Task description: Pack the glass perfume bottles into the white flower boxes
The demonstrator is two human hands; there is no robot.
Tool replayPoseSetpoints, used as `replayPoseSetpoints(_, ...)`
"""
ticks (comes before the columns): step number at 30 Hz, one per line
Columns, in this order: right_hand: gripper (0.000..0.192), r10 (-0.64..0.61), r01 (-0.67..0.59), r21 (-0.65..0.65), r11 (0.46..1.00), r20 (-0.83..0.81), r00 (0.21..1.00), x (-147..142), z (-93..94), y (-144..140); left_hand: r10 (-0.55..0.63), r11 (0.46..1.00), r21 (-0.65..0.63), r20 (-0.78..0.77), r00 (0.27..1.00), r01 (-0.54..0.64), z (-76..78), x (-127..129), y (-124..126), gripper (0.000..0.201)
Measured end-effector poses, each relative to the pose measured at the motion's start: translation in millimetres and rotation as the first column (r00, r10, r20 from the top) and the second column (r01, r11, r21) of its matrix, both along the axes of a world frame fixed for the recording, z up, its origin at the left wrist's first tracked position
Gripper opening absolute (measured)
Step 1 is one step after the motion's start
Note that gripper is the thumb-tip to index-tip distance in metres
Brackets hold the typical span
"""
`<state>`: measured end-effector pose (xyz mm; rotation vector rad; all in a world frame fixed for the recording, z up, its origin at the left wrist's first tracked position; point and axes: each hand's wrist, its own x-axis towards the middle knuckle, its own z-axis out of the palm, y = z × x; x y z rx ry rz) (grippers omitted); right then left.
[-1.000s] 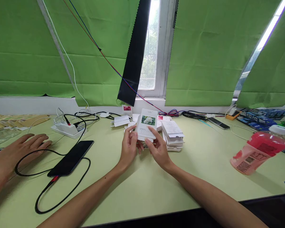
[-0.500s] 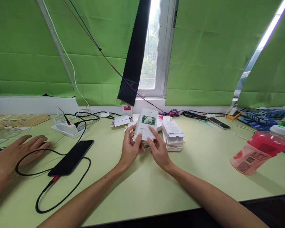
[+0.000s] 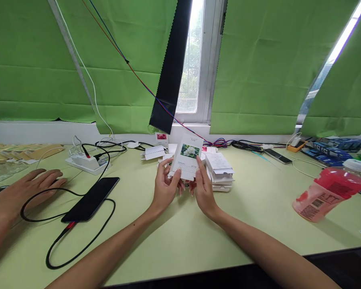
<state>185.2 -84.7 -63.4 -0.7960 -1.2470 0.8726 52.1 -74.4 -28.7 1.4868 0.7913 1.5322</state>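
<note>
We see the left hand [image 3: 165,188] and the right hand [image 3: 205,194] both clamped on a white carton [image 3: 186,162], one at each side, the left thumb lying across its lower front and the right fingers along its right edge. The carton is held tilted above the bench [image 3: 258,216], its printed white flower facing us. Beneath its lower edge the fingers overlap, and we cannot make out clearly what shows between them. Just beside the right hand we note a stack of white boxes [image 3: 221,171]; behind the carton, to the left, lie an open white box [image 3: 154,152] and a small card [image 3: 161,139] with a red flower. Farther left we find a black phone [image 3: 90,200] on its cable, a white power strip [image 3: 88,162] and a co-worker's hand [image 3: 39,186]; well to the right stands a pink bottle [image 3: 326,196].
</note>
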Motion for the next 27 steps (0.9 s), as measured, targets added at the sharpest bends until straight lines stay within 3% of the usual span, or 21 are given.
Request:
replayPoseSetpoints(11, 0.082, -0.026, 0.019, -0.055, 0.998, -0.139, 0.99, -3.2, 10.3, -1.4, 0.0, 1.0, 0.003, 0.005, 1.0, 0.0, -0.5, -0.7, -0.7, 0.058)
replayPoseSetpoints(27, 0.073, 0.048, -0.056, -0.066, 0.996, -0.114, 0.992, -2.8, 6.5, 3.2, 0.033, 0.999, -0.02, 0.018, 0.999, -0.032, -3.8, -2.1, 4.6, 0.056)
